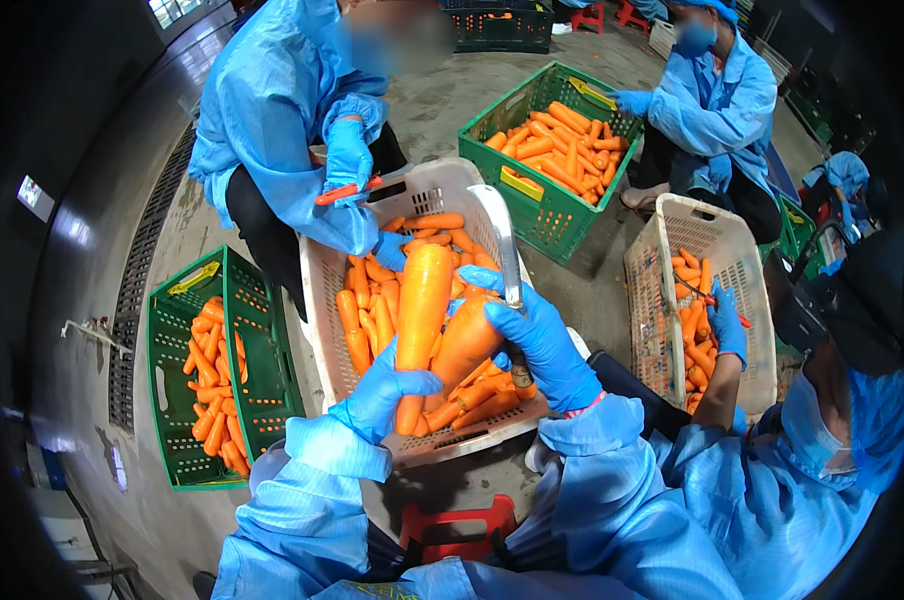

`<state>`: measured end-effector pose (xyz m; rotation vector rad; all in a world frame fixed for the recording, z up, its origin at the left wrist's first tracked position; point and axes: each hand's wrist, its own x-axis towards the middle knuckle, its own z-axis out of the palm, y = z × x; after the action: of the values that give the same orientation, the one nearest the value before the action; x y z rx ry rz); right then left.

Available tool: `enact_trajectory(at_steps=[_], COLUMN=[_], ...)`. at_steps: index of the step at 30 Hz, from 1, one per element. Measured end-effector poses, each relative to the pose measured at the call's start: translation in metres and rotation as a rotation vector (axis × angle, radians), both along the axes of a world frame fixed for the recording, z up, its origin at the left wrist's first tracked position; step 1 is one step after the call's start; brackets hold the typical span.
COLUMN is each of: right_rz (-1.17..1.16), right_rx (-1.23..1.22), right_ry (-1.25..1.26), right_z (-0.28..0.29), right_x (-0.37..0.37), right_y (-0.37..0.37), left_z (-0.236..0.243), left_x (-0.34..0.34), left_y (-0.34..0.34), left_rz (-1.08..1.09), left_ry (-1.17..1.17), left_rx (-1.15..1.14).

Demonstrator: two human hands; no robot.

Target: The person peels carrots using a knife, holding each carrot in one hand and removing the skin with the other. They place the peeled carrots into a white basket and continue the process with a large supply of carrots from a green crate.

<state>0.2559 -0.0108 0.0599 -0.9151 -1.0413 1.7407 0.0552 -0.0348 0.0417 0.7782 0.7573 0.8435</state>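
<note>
My left hand [385,395] is closed around the lower end of a large, wet-looking carrot [425,305], which stands nearly upright. Beside it, my right hand [544,345] grips a second thick carrot [469,345], tilted with its upper end under my fingers. A knife is in that same hand: its curved metal blade [507,245] points away from me, and part of its brown handle [521,375] shows below my palm. Both hands wear blue gloves. They are held over a white perforated crate [322,300] of carrots [487,398].
Green crates of carrots stand at left [160,400] and far right of centre [462,140]. Across the white crate, a co-worker's gloved hand [348,155] holds a red-handled tool [344,192]. Another white crate [762,300] and a co-worker's hand [728,325] are at right. A red stool [459,520] is below.
</note>
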Motion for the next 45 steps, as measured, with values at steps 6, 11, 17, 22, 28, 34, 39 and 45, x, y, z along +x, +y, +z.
enact_trajectory(at_steps=[6, 11, 17, 22, 28, 34, 39, 45], right_rz=[-0.111, -0.148, -0.068, -0.354, -0.525, -0.578, -0.603, -0.483], right_rx=[-0.083, -0.116, -0.012, 0.039, 0.063, 0.036, 0.103, 0.091], right_ry=[0.052, 0.083, 0.054, -0.119, -0.159, -0.076, 0.004, 0.273], right_z=[-0.005, -0.013, -0.019, -0.022, -0.026, -0.012, 0.002, 0.011], right_x=[-0.006, -0.003, -0.004, -0.005, 0.021, 0.043, 0.057, 0.086], right_y=[0.011, 0.011, 0.001, -0.003, 0.009, 0.002, -0.005, -0.008], left_z=[-0.005, 0.003, 0.005, -0.037, -0.134, -0.147, -0.149, 0.041], left_x=[-0.008, -0.005, -0.008, -0.009, -0.056, -0.021, -0.014, 0.116], left_y=[0.000, 0.002, 0.002, -0.002, -0.002, -0.057, 0.006, 0.144], left_rz=[0.036, 0.025, -0.008, 0.134, 0.149, 0.105, -0.080, -0.065], left_ry=[0.010, -0.027, -0.070, 0.166, -0.296, -0.068, -0.077, -0.392], left_rx=[-0.107, -0.193, -0.224, -0.117, -0.683, -0.977, -0.848, -0.261])
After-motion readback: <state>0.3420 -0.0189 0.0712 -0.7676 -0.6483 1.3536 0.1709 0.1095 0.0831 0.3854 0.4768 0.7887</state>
